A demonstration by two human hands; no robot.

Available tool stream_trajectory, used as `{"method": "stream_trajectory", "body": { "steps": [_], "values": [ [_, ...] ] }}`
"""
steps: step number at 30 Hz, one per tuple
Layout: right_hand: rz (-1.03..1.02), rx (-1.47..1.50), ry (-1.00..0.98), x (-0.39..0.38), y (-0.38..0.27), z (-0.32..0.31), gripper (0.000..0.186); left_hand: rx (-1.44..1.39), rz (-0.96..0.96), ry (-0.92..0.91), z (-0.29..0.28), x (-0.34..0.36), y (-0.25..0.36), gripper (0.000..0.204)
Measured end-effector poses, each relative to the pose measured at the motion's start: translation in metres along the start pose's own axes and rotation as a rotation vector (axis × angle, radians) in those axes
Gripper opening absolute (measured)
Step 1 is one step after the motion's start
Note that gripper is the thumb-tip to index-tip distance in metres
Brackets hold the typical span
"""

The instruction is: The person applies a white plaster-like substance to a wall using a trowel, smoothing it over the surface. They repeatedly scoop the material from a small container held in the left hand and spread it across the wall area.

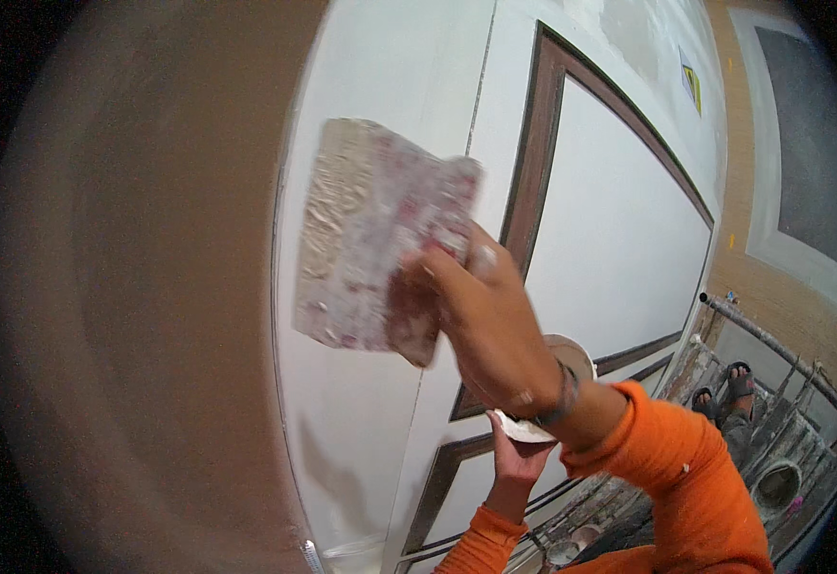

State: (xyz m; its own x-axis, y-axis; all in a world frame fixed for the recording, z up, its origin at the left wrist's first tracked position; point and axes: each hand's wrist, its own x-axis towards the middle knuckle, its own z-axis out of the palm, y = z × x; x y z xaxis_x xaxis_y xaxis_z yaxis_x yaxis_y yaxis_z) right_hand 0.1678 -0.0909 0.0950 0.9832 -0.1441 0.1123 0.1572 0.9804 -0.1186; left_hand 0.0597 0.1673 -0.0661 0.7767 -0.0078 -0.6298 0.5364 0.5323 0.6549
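Observation:
My right hand (pixel 490 325) grips a wide flat spreader (pixel 361 230), coated with white and reddish residue and rough cream paste along one side, raised in front of the white panelled wall (pixel 619 201). Below and partly behind it, my left hand (pixel 514 464) holds a tray or board (pixel 531 430) with white paste on it, mostly hidden by my right wrist. Brown moulding (pixel 648 129) frames the wall panels. Both forearms are in orange sleeves.
A brown surface (pixel 150 287) fills the left side. At lower right are a scaffold plank platform (pixel 677 383) with a metal rail (pixel 763 335), a bucket (pixel 777 488) and a person's feet in dark sandals (pixel 739 383). A dark grey panel (pixel 811 143) stands at upper right.

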Motion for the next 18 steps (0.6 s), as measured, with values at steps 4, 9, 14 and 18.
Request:
{"method": "stream_trajectory", "body": {
  "steps": [4, 9, 14, 18],
  "values": [
    [0.087, 0.104, -0.020, 0.014, -0.005, 0.000, 0.025, 0.302, 0.108, -0.104, 0.031, -0.010, -0.013, 0.070],
    [0.067, 0.117, 0.025, -0.022, -0.032, 0.005, 0.026, 0.132, 0.052, -0.053, 0.012, -0.004, 0.000, 0.068],
    [-0.095, 0.120, 0.122, -0.020, -0.020, -0.002, 0.026, 0.070, 0.041, 0.034, 0.018, -0.011, 0.002, 0.070],
    [-0.195, -0.084, 0.042, -0.001, -0.010, 0.021, 0.030, 0.100, 0.070, 0.170, 0.025, -0.014, -0.001, 0.062]
  ]
}}
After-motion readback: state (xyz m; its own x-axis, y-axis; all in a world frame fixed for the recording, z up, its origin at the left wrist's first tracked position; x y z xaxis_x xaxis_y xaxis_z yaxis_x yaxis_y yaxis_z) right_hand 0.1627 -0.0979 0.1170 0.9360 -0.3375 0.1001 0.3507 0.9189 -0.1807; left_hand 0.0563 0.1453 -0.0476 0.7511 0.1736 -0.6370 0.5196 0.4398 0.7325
